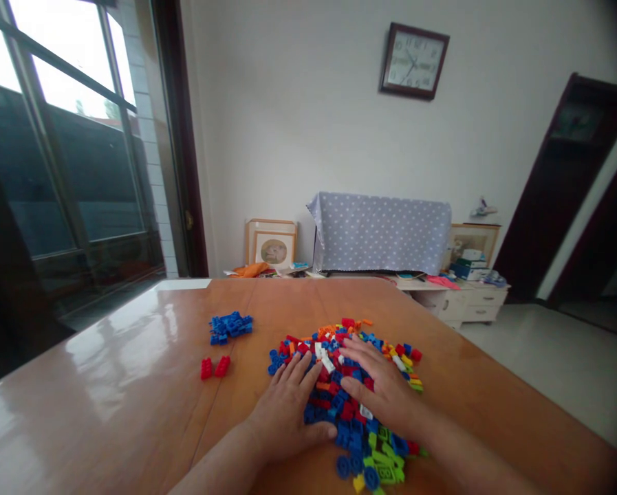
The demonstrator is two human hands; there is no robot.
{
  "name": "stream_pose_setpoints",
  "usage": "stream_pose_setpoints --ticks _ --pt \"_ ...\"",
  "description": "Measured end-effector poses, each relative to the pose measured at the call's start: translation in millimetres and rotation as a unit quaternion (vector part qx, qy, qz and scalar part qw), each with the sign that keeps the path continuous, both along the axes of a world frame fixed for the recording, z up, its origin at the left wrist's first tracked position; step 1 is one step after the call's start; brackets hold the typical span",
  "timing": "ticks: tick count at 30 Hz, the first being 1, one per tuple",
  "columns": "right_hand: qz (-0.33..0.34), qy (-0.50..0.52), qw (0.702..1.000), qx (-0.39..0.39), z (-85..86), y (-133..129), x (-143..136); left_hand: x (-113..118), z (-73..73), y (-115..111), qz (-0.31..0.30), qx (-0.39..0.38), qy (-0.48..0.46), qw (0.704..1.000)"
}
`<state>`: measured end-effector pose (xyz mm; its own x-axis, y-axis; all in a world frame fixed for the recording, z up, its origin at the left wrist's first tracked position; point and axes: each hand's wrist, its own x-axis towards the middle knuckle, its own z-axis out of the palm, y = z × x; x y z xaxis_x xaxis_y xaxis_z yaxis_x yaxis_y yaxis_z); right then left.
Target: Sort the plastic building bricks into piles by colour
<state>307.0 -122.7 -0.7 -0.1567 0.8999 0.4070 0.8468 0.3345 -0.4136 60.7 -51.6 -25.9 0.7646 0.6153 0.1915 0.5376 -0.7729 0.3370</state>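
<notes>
A large mixed pile of plastic building bricks [347, 410] in blue, red, green, orange, yellow and white lies on the wooden table. My left hand [290, 405] rests at the pile's left side, fingers spread and pointing away from me. On the pile's right part lies my right hand [377, 385], palm down with its fingers apart, touching bricks. White bricks [325, 359] show between the two hands. What lies under the palms is hidden. Left of the pile are two red bricks [222, 366] side by side, and behind them a small heap of blue bricks [230, 327].
The glossy wooden table [133, 385] reaches to a far edge, with a white sheet [184, 284] at its far left corner. Beyond stands a low white cabinet [468, 304] with a cloth-covered object [383, 234] on top. A glass door [76, 158] is at left.
</notes>
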Motion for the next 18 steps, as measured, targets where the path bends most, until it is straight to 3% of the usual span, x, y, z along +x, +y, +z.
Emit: stream_pose_setpoints --ticks 5,9,18 --pt "-0.044 -0.063 0.997 -0.030 -17.0 -53 0 0 1.3 -1 0.000 -0.010 -0.007 1.000" --pt "-0.013 -0.092 0.991 -0.100 -32.7 -77 1 1 -0.3 -2 0.000 -0.010 -0.018 1.000" --pt "-0.013 -0.128 0.987 -0.091 -31.0 -48 -3 1 1.0 -4 0.006 -0.001 -0.012 1.000"
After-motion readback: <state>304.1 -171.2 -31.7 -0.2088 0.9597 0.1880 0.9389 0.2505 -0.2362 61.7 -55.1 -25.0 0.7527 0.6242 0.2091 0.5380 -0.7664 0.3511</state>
